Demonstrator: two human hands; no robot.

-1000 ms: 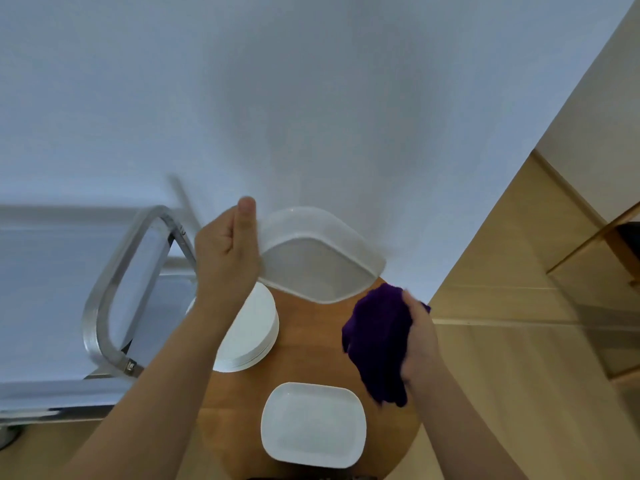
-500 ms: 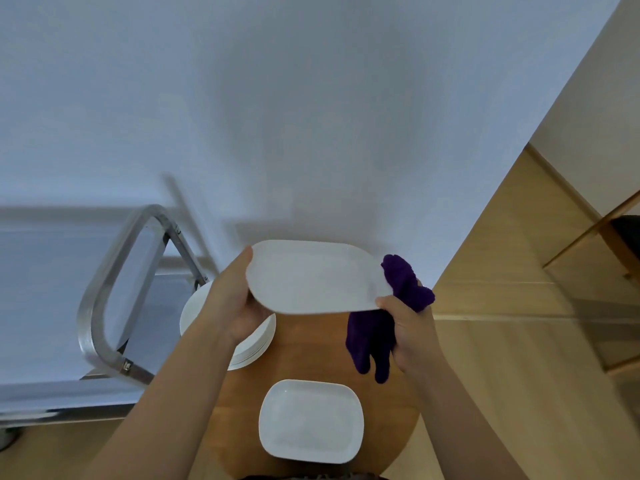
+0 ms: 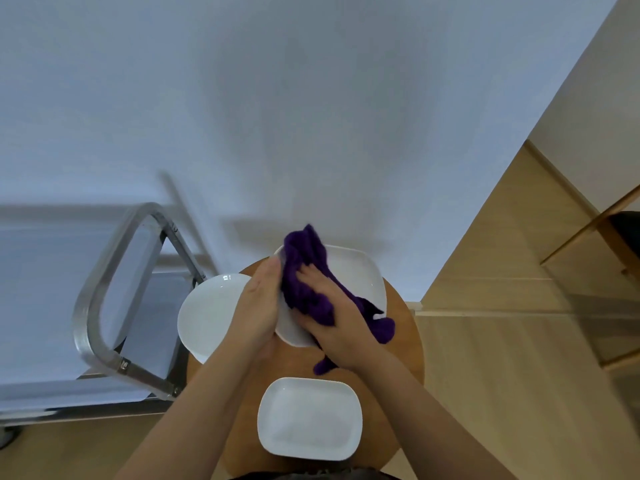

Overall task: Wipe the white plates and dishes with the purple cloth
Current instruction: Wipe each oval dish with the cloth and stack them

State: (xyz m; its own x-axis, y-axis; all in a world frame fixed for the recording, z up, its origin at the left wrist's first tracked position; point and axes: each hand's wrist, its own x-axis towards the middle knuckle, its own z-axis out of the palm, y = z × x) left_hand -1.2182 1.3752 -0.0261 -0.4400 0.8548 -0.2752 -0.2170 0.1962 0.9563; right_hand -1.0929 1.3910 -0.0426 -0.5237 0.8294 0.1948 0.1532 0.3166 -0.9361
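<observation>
Left hand (image 3: 258,303) grips the white dish (image 3: 356,278); right hand (image 3: 332,317), fingers flat, presses the purple cloth (image 3: 308,271) inside, hiding its middle.

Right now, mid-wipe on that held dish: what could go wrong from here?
1. The left hand grips the white dish at one edge only while the right hand presses the purple cloth into it; it could slip or tip.
2. The round plates overhang the wooden table edge beside the left forearm; a nudge could knock them off.
3. The cloth's hanging tail may drag over the rectangular dish below.
</observation>
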